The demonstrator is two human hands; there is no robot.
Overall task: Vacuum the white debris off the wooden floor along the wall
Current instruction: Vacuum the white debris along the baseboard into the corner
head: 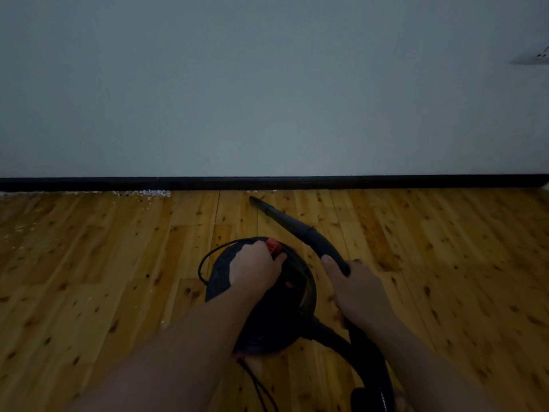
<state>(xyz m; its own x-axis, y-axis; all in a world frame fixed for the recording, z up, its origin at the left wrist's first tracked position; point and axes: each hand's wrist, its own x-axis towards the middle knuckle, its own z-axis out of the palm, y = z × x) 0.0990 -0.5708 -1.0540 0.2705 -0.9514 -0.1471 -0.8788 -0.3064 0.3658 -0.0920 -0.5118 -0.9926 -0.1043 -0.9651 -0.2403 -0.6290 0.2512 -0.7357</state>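
Note:
A round black vacuum canister [279,310] stands on the wooden floor [430,263] in the middle of the view. My left hand [255,267] rests on its top, fingers closed at the red switch [274,245]. My right hand [358,288] grips the black hose wand [297,226], whose nozzle tip [252,199] lies on the floor just short of the black baseboard [326,182]. White debris [148,194] lies along the baseboard to the left, with a few specks [261,191] near the nozzle and more crumbs [20,227] at far left.
A pale wall [267,84] rises above the baseboard, with a socket [540,56] at the right edge. A black power cord [205,263] loops left of the canister and runs back toward me [258,385]. The hose [371,361] curves down at lower right.

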